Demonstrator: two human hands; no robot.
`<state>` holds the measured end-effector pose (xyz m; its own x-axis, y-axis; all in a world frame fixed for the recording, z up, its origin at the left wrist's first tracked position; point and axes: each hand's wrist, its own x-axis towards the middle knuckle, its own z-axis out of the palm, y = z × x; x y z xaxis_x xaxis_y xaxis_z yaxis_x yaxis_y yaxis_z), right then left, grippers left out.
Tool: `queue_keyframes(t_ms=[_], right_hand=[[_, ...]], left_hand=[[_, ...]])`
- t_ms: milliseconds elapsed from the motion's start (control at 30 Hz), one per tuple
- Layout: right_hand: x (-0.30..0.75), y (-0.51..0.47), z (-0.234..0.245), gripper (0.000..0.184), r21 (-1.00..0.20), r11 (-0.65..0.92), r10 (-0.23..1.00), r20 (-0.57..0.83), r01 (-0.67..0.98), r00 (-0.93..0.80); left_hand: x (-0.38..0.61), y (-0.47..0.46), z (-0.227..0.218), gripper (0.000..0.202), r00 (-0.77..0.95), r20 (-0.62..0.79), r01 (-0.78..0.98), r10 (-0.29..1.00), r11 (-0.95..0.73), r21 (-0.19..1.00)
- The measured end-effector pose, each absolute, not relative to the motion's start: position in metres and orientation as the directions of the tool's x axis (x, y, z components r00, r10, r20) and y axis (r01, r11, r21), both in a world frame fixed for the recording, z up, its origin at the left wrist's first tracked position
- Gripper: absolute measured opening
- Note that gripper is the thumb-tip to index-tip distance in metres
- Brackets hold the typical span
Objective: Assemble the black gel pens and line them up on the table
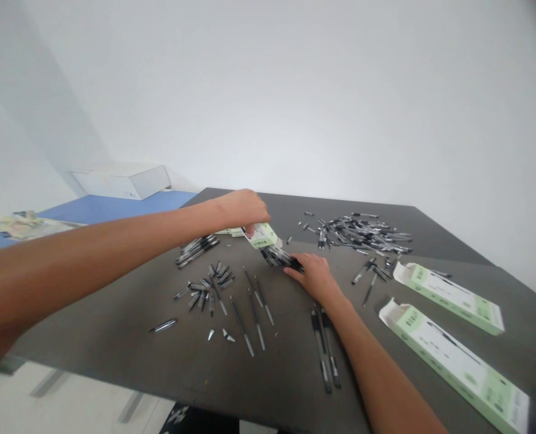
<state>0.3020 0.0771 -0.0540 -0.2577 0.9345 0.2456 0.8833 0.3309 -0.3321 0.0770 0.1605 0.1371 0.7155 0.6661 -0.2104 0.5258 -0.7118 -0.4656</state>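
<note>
1. In the head view, my left hand [249,209] is closed and grasping a small green and white carton [262,235] by its upper end, above the dark table [286,361].
2. My right hand [315,278] is clenched around a bundle of black pens [279,258], and this bundle is just below the carton.
3. A pile of loose pens [362,232] lies farther forward on the table, and two long green and white cartons [453,361] lie on my right side.
</note>
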Motion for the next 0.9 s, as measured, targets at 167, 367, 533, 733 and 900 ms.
queue_keyframes(t_ms=[167,367,533,733,900], right_hand=[[0.306,0.076,-0.05,0.034,-0.3,0.332,0.937,0.217,0.894,-0.275],[0.311,0.073,-0.042,0.03,-0.273,0.316,0.947,0.156,0.908,-0.282],[0.316,0.07,-0.037,0.031,-0.267,0.303,0.952,0.128,0.915,-0.278],[0.325,0.065,-0.034,0.028,-0.266,0.284,0.957,0.137,0.921,-0.255],[0.328,0.062,-0.033,0.027,-0.264,0.279,0.958,0.144,0.923,-0.248]], left_hand=[[0.069,0.174,0.149,0.033,0.649,-0.21,0.561,0.731,-0.647,-0.517],[0.06,0.174,0.158,0.035,0.565,-0.224,0.625,0.794,-0.589,-0.512],[0.048,0.18,0.158,0.052,0.527,-0.244,0.69,0.814,-0.577,-0.436],[0.036,0.199,0.157,0.057,0.426,-0.29,0.776,0.857,-0.511,-0.371],[0.03,0.201,0.159,0.046,0.338,-0.294,0.818,0.894,-0.434,-0.378]])
